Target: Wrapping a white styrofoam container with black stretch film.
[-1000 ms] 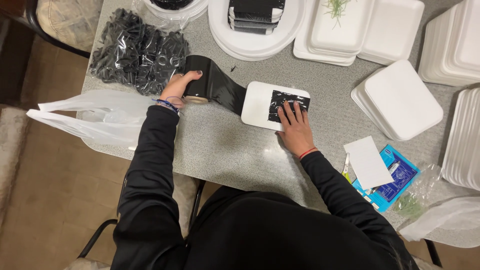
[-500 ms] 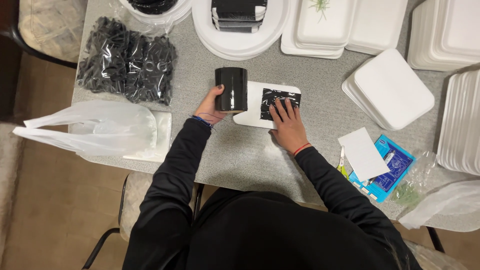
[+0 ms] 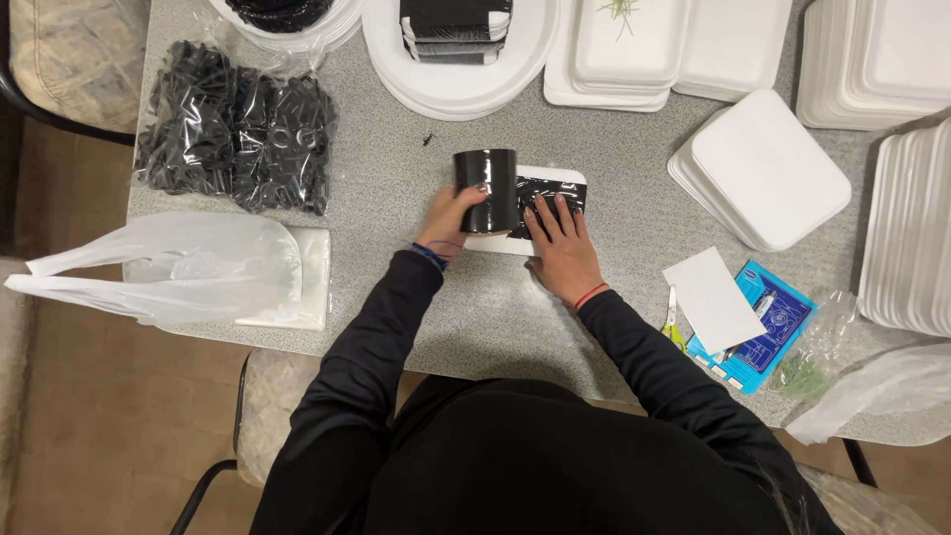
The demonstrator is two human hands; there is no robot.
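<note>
My left hand (image 3: 451, 216) grips a black roll of wide film (image 3: 486, 188), standing it at the left edge of a small white lidded tray (image 3: 570, 178). A black strip (image 3: 550, 190) from the roll lies across the tray's top. My right hand (image 3: 561, 238) rests flat on that strip with its fingers spread, pressing the tray onto the grey table (image 3: 396, 168).
A clear bag of black pieces (image 3: 233, 139) lies far left, with a white plastic bag (image 3: 168, 267) below it. Stacks of white foam trays (image 3: 763, 168) and plates (image 3: 466, 84) line the back and right. Scissors (image 3: 674, 317), a white card (image 3: 711, 299) and a blue packet (image 3: 768, 322) sit to the right.
My left hand has carried the roll rightward from the table's left side up to the tray, drawing the loose black strip in. My right hand has stayed on the tray.
</note>
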